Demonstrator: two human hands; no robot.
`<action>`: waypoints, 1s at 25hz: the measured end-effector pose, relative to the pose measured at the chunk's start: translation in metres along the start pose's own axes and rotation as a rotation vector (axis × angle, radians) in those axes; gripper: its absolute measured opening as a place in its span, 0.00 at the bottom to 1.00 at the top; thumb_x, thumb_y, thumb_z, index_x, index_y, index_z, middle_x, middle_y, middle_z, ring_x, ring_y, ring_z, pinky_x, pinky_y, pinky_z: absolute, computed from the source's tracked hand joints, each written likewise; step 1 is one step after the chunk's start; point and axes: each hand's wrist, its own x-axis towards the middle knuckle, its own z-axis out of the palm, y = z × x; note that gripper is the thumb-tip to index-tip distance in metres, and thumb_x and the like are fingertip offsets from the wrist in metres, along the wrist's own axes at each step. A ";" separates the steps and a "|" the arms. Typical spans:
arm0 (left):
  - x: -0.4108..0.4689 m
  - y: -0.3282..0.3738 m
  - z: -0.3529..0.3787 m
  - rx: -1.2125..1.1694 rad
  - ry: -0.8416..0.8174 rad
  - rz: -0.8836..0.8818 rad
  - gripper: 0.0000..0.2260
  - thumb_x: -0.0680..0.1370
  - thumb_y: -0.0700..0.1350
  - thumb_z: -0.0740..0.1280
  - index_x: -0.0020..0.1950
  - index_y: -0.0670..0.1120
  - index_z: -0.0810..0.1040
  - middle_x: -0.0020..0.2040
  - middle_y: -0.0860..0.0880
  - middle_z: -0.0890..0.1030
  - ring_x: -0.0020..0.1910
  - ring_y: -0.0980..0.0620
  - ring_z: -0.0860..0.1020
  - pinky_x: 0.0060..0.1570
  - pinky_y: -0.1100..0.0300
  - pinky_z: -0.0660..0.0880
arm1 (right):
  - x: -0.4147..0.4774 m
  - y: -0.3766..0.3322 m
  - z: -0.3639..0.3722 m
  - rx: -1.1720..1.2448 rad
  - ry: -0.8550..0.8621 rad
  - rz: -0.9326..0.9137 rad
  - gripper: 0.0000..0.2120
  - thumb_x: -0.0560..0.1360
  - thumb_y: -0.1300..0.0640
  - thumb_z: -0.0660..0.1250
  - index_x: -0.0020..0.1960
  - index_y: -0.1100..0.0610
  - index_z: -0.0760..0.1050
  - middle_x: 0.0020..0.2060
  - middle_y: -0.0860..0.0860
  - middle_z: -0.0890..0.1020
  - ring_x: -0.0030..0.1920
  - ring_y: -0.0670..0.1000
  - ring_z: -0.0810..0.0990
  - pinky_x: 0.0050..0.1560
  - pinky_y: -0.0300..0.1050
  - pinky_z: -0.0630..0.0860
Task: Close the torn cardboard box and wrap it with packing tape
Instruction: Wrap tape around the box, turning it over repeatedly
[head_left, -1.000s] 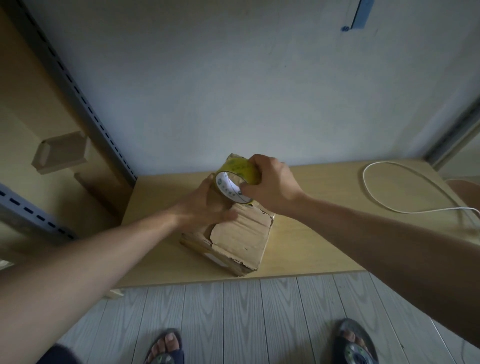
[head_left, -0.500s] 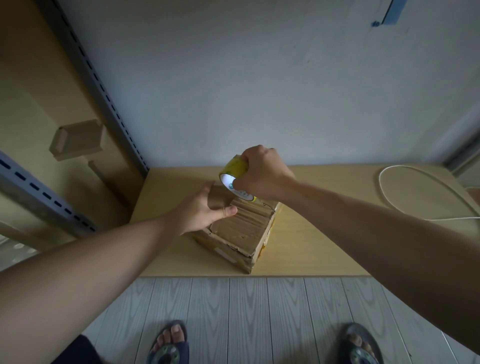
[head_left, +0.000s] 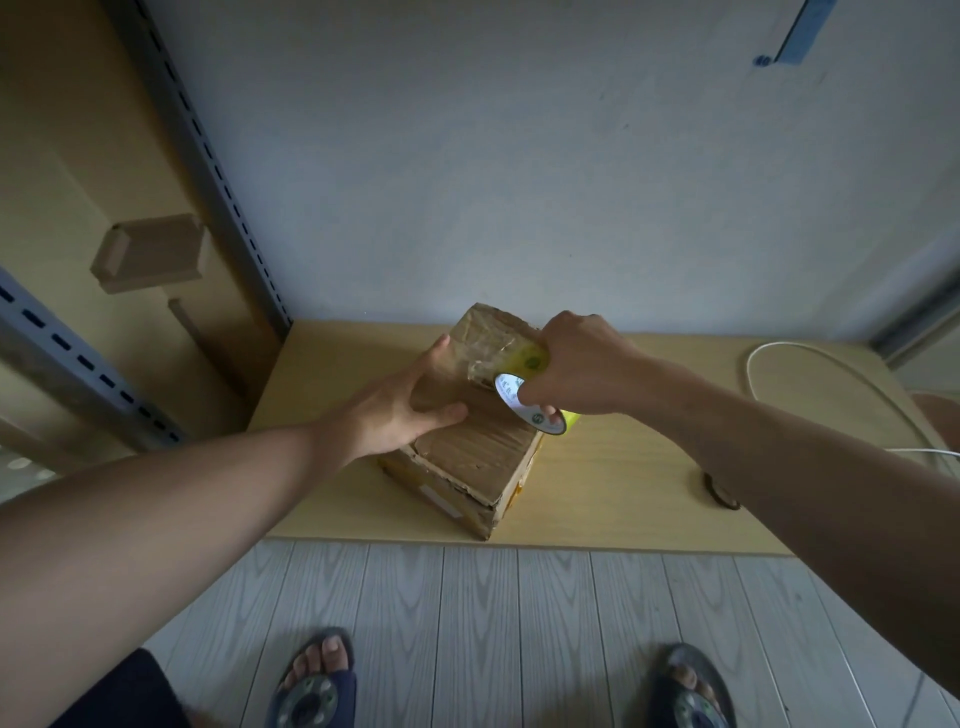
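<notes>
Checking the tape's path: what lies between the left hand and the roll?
Head view: the box top, cardboard by the left hand, shiny tape by the roll.

Both arms are stretching forward, hands close together.
The left hand (head_left: 395, 410) is lying flat, fingers straight and thumb out, pressing on the cardboard box (head_left: 478, 447); the right hand (head_left: 582, 364) is curling knuckles-up round the packing tape roll (head_left: 531, 359), gripping it.
</notes>
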 end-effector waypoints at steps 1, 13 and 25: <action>0.001 0.001 0.000 0.014 -0.002 0.003 0.43 0.68 0.75 0.65 0.74 0.77 0.41 0.76 0.58 0.66 0.47 0.53 0.83 0.49 0.56 0.78 | -0.005 0.003 -0.001 0.011 -0.004 0.010 0.12 0.62 0.52 0.73 0.39 0.58 0.75 0.33 0.51 0.77 0.31 0.51 0.75 0.29 0.40 0.68; 0.007 0.009 0.007 0.047 -0.024 0.009 0.41 0.71 0.71 0.69 0.74 0.78 0.44 0.80 0.61 0.59 0.73 0.48 0.70 0.58 0.59 0.72 | -0.052 0.024 -0.015 0.053 -0.113 0.006 0.09 0.66 0.52 0.71 0.32 0.57 0.79 0.24 0.45 0.79 0.24 0.41 0.74 0.25 0.35 0.66; 0.013 0.014 0.010 0.130 -0.087 0.074 0.46 0.68 0.73 0.65 0.79 0.70 0.43 0.82 0.59 0.52 0.80 0.49 0.57 0.72 0.54 0.62 | -0.086 0.064 0.029 0.114 -0.065 0.096 0.08 0.60 0.59 0.72 0.28 0.53 0.73 0.24 0.46 0.73 0.26 0.46 0.71 0.22 0.36 0.63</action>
